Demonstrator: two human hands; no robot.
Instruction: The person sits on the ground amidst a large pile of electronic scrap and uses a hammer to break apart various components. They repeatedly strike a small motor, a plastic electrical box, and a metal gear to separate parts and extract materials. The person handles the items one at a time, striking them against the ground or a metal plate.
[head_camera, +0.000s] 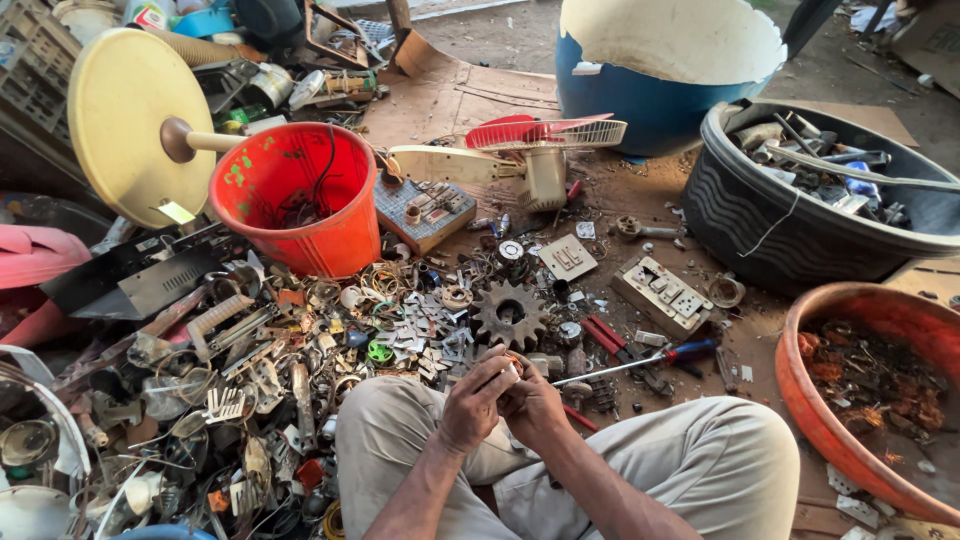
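I sit on the ground with my knees in beige trousers (720, 460) spread apart. My left hand (474, 400) and my right hand (533, 405) meet above my lap, both closed around a small pale part (509, 372) with a bit of reddish wire on it. Just beyond the hands lies a rusty toothed gear (510, 314). A screwdriver with a blue and red handle (640, 362) rests on the ground to the right of my hands, next to red-handled pliers (612, 338).
A heap of metal scrap (250, 390) spreads to the left. An orange bucket (300, 200) holding wires stands behind it, a blue barrel (660, 90) farther back, a black tub (800, 200) of scrap at right, a rusty orange basin (860, 400) at near right.
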